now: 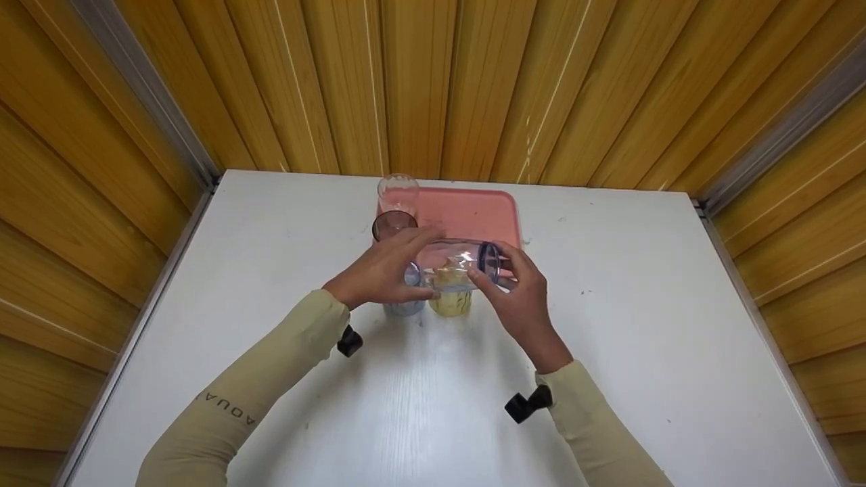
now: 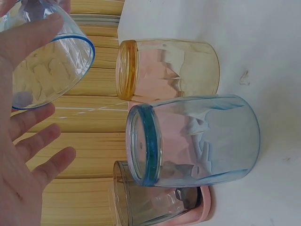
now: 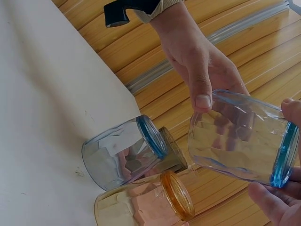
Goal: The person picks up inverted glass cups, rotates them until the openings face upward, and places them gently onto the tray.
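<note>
A clear bluish tumbler point(image 1: 450, 260) lies sideways in the air between the two hands, its thick blue base ring to the right. My right hand point(image 1: 524, 294) grips it around that base, thumb in front and fingers behind. At the wide mouth is my left hand point(image 1: 385, 267), its thumb point(image 3: 202, 100) on the rim and its fingers point(image 2: 44, 134) spread and fairly straight. Below stand a light-blue tumbler point(image 2: 211, 141) and a yellow tumbler point(image 2: 197, 70), both bottom-up on the white table. The left hand partly covers the blue one in the head view.
Behind the hands lies a pink tray point(image 1: 473, 206) near the table's back edge. A brown tumbler point(image 1: 392, 226) and a clear tumbler point(image 1: 399, 193) stand mouth-up at its left side. Wood-look panels point(image 1: 419, 88) enclose the white table point(image 1: 629, 304) at the back and sides.
</note>
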